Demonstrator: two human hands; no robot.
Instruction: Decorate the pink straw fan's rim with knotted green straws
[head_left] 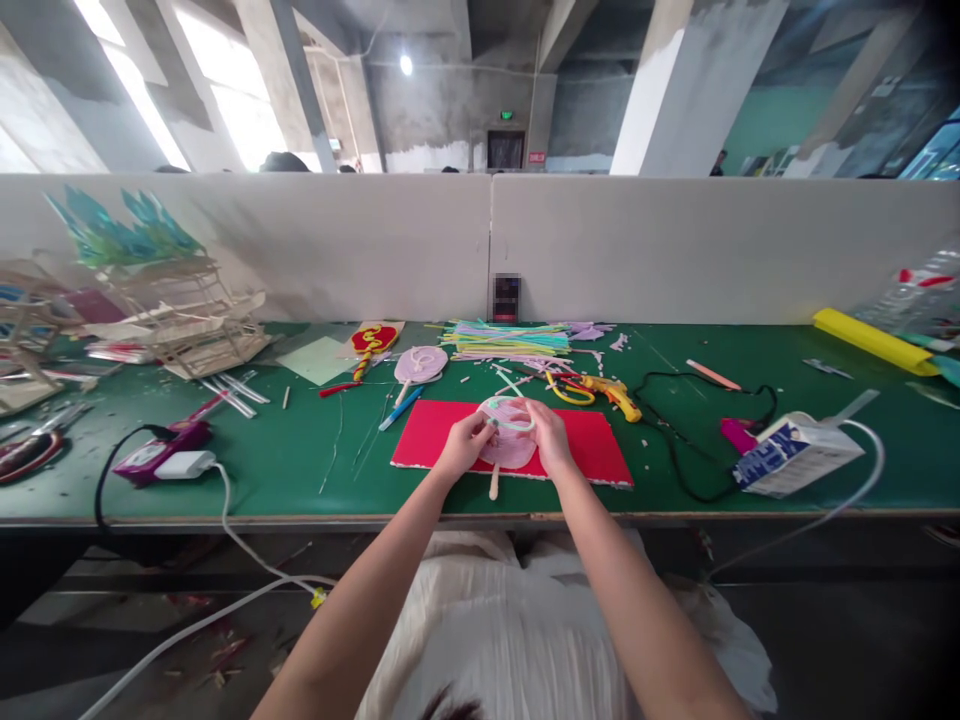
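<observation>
My left hand (pixel 466 446) and my right hand (pixel 550 440) are close together, fingers closed on a thin pale green strip (pixel 513 427) bent into a loop. Beneath the strip lies a pale pink fan-shaped piece (pixel 508 456) with a short stick handle (pixel 494 484) pointing towards me. Both rest over a red board (pixel 596 445) at the front of the table. Part of the strip is hidden by my fingers.
Behind are a bundle of pastel strips (pixel 510 340), a yellow glue gun (pixel 611 392) with a black cord, another pink fan (pixel 421 365), a red fan (pixel 373 340) and a blue pen (pixel 401 408). A power strip (pixel 165 455) lies left, a box (pixel 799 455) right.
</observation>
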